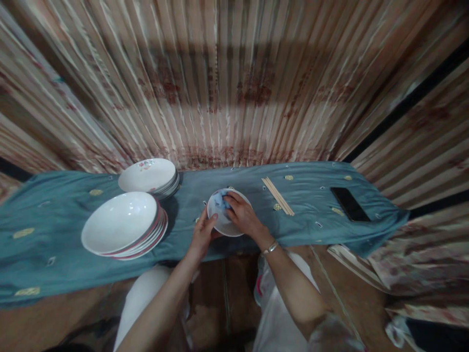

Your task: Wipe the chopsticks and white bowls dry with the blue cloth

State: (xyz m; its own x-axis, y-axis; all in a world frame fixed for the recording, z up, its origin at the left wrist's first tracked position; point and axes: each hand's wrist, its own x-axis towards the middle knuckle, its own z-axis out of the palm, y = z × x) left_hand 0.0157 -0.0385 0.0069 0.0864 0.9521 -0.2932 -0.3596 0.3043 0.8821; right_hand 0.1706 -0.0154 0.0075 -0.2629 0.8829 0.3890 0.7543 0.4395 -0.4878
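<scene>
I see the left hand [202, 234] gripping the bowl [225, 226], right hand [242, 213] bunched around a cloth [219, 199]; hard rubbing could twist the bowl loose.

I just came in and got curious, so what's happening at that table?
A person is holding a small bowl with the left hand, while the right hand holds what looks like a bluish cloth inside it. Two stacks of dishes stand to the left. To the right lie some chopsticks and, farther over, a dark phone.
</scene>
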